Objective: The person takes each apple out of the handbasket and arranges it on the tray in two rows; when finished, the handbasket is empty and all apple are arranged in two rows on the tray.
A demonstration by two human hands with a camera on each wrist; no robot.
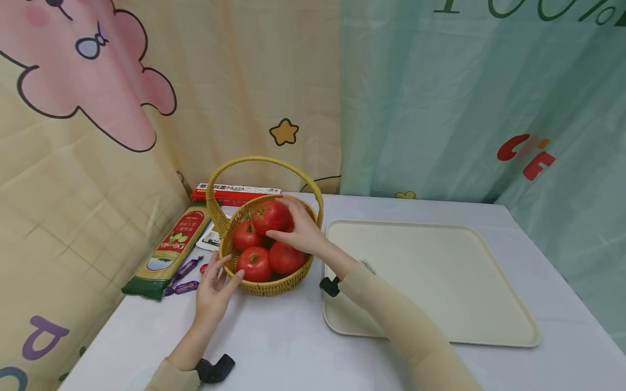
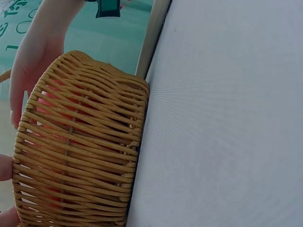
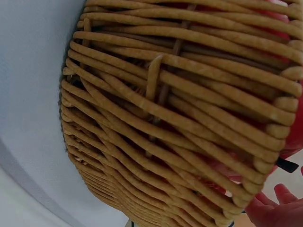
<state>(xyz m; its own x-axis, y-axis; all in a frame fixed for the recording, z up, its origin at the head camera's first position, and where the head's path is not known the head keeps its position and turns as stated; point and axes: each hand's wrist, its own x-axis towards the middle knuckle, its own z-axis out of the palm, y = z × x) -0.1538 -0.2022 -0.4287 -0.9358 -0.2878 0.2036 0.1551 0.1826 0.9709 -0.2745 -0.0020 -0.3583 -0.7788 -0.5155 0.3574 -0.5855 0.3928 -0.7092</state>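
A yellow-brown woven basket (image 1: 271,288) with a tall arched handle holds several red tomatoes (image 1: 255,264). My right hand (image 1: 304,231) reaches over the basket's right rim, with thumb and fingers round the topmost tomato (image 1: 270,217). At the near left rim is my left hand (image 1: 213,288), its fingers spread and its fingertips at the wicker. In the left wrist view the basket's side (image 2: 80,142) fills the left half, with two fingertips at its rim. Close wicker (image 3: 180,109) covers most of the right wrist view; the right hand's grip is hidden there.
Right of the basket lies a large cream tray (image 1: 430,282). To the left are a green and gold Olivoila packet (image 1: 171,247) and purple-wrapped sweets (image 1: 187,287). A red pasta box (image 1: 235,194) lies behind the basket, near the curtain.
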